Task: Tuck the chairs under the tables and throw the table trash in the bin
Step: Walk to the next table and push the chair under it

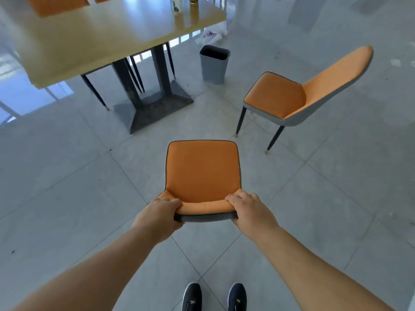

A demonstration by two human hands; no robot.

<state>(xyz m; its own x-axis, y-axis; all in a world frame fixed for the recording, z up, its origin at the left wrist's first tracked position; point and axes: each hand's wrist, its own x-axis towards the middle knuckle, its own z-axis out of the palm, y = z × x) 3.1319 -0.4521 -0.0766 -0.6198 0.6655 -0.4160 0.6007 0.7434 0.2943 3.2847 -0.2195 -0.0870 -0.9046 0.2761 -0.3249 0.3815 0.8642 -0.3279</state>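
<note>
Two dark shoes (214,296) stand on grey floor tiles (67,187). The left hand (160,217) and right hand (249,209) each grip the top edge of a chair (202,171) back; its seat is smooth orange padding with dark piping and a grey shell, legs hidden. Beyond, a second chair (292,97) stands apart at right. A grey bin (214,63) sits between it and the glossy yellow counter (101,37) on a dark pedestal. Bottles (194,0) there are cut off; white trash (213,34) lies blurred behind.
</note>
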